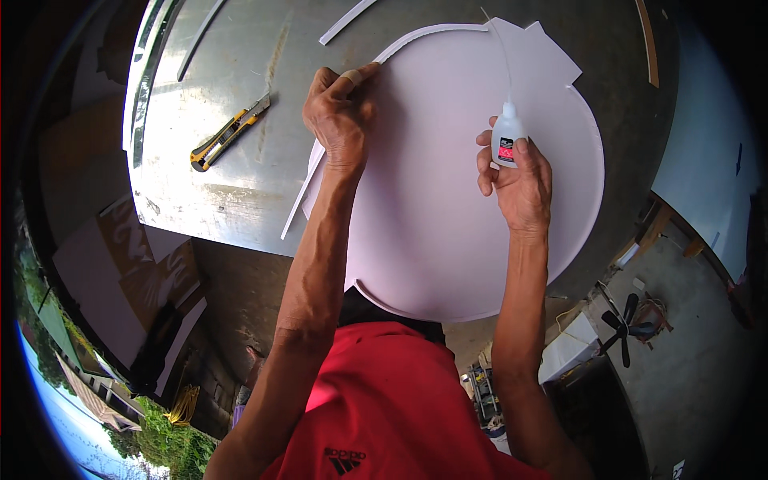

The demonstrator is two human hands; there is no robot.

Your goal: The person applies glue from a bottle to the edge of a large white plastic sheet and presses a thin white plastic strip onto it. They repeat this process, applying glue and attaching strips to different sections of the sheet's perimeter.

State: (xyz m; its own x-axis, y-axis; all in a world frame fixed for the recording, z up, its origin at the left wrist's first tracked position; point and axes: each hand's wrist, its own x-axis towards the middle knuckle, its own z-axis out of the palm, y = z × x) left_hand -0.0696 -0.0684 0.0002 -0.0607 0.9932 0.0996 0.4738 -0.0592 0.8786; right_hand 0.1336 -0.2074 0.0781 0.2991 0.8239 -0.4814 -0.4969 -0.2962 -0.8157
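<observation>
A large round pale board lies over the metal table, with angular tabs jutting at its upper right and a thin raised edge around much of its rim. At the rim's upper left, my left hand pinches a thin white strip, whose loose end sticks out below, away from the board. A light band wraps one finger. My right hand holds a small white squeeze bottle upright over the board's right part. From its cap a long, thin, clear tube rises toward the far edge.
A yellow and black utility knife rests on the metal table, left of my left hand. Narrow strips lie toward the far side. A brown strip is at the far right. Below right, a black fan stands near the floor.
</observation>
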